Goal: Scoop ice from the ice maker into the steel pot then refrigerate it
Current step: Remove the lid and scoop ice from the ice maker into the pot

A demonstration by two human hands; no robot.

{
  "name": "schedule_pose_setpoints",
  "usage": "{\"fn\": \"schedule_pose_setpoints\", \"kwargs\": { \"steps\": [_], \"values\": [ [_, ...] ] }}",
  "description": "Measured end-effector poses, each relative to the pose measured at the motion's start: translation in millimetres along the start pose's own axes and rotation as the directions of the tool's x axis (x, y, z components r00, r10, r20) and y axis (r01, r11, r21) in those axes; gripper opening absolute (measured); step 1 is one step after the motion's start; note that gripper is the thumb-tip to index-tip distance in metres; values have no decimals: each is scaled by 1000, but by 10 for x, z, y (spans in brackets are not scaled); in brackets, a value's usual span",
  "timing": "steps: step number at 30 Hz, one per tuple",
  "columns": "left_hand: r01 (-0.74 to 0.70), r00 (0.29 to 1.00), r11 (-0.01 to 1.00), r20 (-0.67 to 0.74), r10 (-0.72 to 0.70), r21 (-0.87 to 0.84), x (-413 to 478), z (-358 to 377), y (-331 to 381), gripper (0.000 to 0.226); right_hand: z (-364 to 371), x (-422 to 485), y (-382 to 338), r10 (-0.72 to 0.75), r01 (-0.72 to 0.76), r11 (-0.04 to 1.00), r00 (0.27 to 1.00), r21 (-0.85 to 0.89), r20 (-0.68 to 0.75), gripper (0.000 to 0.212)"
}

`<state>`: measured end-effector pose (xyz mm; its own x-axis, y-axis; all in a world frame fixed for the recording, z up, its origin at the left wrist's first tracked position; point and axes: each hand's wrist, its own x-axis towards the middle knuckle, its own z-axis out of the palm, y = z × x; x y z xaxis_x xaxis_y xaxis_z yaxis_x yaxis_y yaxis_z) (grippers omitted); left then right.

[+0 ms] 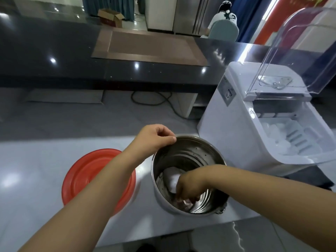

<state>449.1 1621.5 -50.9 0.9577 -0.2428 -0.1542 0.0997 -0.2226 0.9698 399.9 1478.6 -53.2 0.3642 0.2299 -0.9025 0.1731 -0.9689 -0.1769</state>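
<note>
The steel pot (183, 151) stands on the pale counter in front of me. My left hand (154, 139) grips its far left rim with thumb and curled fingers. My right hand (189, 188) reaches down inside the pot with fingers curled round a pale scoop (172, 180), whose white bowl shows beside the hand. The white ice maker (236, 133) stands to the right with its clear lid (300, 51) raised. Ice (283, 135) lies in its open basket.
A red round lid (85, 175) lies on the counter left of the pot. A dark counter with a brown mat (151, 46) runs across the back. A person sits far behind on a chair (223, 31). A tall steel fridge (190, 13) stands at the back.
</note>
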Motion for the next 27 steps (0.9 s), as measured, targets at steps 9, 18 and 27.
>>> {"fn": "schedule_pose_setpoints", "kwargs": {
  "steps": [9, 18, 27],
  "values": [
    [-21, 999, 993, -38, 26, 119, 110, 62, 32, 17, -187, -349, 208, -34, 148, 958, 908, 244, -419, 11],
    [-5, 994, 998, -110, 13, 70, 162, 174, 68, 18, -238, -874, 335, 117, 272, 866, 705, 419, -700, 22],
    [1, 997, 999, -77, 3, 48, 199, 301, 146, 17, -229, -1455, 623, 249, 438, 730, 545, 525, -801, 20]
  ]
}}
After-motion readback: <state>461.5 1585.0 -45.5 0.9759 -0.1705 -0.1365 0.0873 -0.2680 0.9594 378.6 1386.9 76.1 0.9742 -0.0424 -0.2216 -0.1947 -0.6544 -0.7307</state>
